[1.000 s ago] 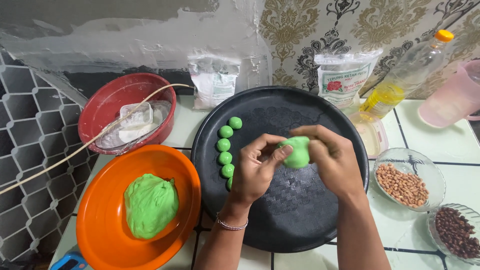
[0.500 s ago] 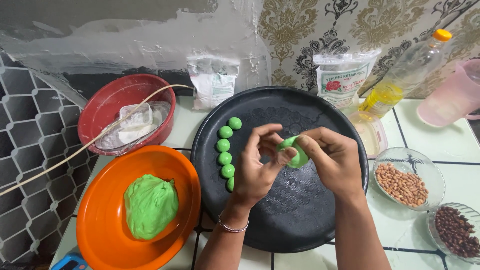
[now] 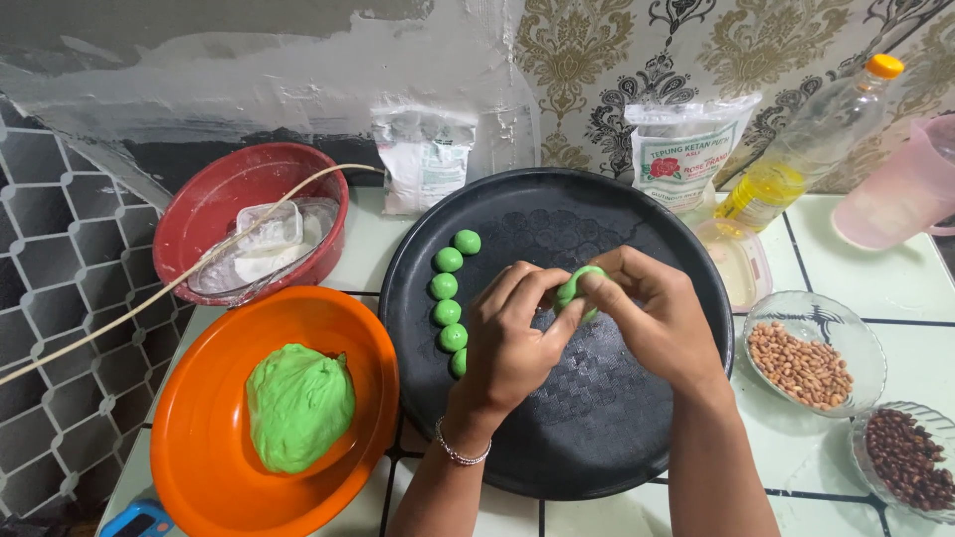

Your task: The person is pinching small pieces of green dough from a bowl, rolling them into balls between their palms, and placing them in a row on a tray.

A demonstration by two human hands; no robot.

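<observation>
Both my hands meet above a round black tray (image 3: 617,214). My left hand (image 3: 507,343) and my right hand (image 3: 652,313) pinch one small piece of green dough (image 3: 574,286) between their fingertips; most of it is hidden by the fingers. A curved row of several small green dough balls (image 3: 446,286) lies on the tray's left side, just left of my left hand. A large lump of green dough (image 3: 298,406) rests in an orange bowl (image 3: 199,467) at the lower left.
A red bowl (image 3: 214,204) holds a small plastic tub and white powder. Two flour bags (image 3: 423,159) (image 3: 686,149), an oil bottle (image 3: 806,149) and a pink jug (image 3: 900,189) stand at the back. Glass bowls of peanuts (image 3: 811,363) and dark pieces (image 3: 907,459) sit right.
The dough piece between my fingers has been closed up from a wider flattened shape into a smaller lump. Both hands stayed over the tray's middle.
</observation>
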